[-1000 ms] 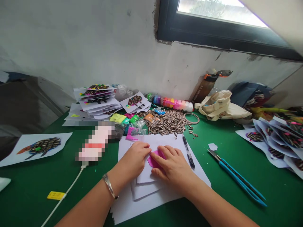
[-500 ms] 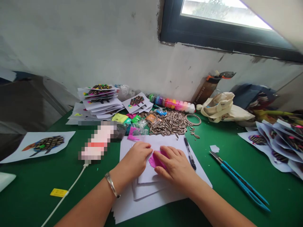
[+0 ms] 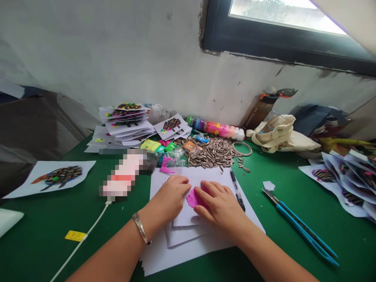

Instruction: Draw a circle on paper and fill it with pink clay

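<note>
A flat pink piece of clay (image 3: 192,199) lies on the white paper (image 3: 185,219) in front of me. My right hand (image 3: 219,201) rests over its right part, fingers spread and pressing down, so that part is hidden. Beside the clay on the left, my left hand (image 3: 173,194) sits on the paper with its fingers curled together; what they hold, if anything, is hidden. More sheets lie beneath, and a black pen (image 3: 237,190) rests on them to the right of my right hand.
Seeds (image 3: 210,152) are heaped behind the paper, near packets of coloured clay (image 3: 150,145). A blue craft knife (image 3: 305,229) lies at the right. Seed pictures (image 3: 131,127) are stacked back left, others (image 3: 346,180) at far right. A white cable (image 3: 95,224) crosses the left side.
The whole view has shifted slightly. Both hands stay in nearly the same place over the paper, and a little more of the pink clay's left part shows.
</note>
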`<state>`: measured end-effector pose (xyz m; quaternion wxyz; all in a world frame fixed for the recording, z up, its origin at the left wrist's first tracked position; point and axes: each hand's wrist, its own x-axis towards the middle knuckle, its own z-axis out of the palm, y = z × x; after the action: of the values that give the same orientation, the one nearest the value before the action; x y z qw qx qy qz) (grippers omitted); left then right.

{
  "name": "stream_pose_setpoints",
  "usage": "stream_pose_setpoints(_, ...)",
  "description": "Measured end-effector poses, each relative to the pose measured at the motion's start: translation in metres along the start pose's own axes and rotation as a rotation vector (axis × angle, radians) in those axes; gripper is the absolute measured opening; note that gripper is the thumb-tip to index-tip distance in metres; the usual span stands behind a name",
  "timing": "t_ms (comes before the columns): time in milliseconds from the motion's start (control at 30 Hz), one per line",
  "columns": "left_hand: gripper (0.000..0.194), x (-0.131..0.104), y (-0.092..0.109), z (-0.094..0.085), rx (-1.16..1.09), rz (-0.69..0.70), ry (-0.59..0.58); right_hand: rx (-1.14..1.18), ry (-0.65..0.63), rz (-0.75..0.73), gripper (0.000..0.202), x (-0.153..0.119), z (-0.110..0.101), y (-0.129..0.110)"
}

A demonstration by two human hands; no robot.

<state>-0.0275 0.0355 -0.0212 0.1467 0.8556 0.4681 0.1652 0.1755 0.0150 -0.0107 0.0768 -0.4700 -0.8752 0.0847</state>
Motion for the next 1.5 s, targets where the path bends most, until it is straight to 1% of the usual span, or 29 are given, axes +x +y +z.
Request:
stream_pose_setpoints(133,0.029,0.0,0.001,-0.001,-0.01,-0.006,-0.007,0.032,-0.019,0.012,0.037,0.0,-0.003,0.001)
stream_pose_setpoints(200,0.029,0.0,0.001,-0.002,-0.022,-0.009,-0.005,0.06,-0.021,-0.018,0.043,-0.002,-0.005,0.003)
stream_pose_setpoints(300,0.03,0.0,0.0,-0.002,-0.031,-0.006,0.004,0.025,-0.016,-0.061,0.05,-0.005,-0.004,0.002)
stream_pose_setpoints(467,0.035,0.0,-0.003,0.0,-0.031,0.0,0.0,-0.034,0.006,-0.056,0.046,-0.004,0.002,-0.006)
stream_pose_setpoints(700,0.034,0.001,-0.005,0.002,-0.033,0.013,0.006,0.016,-0.011,-0.058,0.046,-0.005,0.0,0.0)
stream_pose_setpoints(867,0.036,0.0,-0.003,0.001,-0.02,0.007,0.006,-0.025,-0.006,-0.025,0.045,-0.002,0.0,-0.002)
stream_pose_setpoints(1067,0.032,0.0,-0.003,0.001,-0.028,0.005,0.014,0.007,-0.016,-0.043,0.048,-0.002,0.0,0.0)
stream_pose_setpoints(1233,0.036,0.0,-0.004,0.001,-0.033,0.003,0.013,-0.024,-0.01,-0.03,0.047,-0.003,0.0,-0.003)
stream_pose_setpoints(1400,0.035,0.0,-0.004,0.0,-0.042,-0.003,0.003,0.014,-0.028,-0.095,0.047,-0.008,-0.005,-0.001)
stream_pose_setpoints(1500,0.036,0.001,-0.005,0.0,-0.038,0.001,-0.003,-0.013,-0.021,-0.097,0.046,-0.01,-0.004,-0.004)
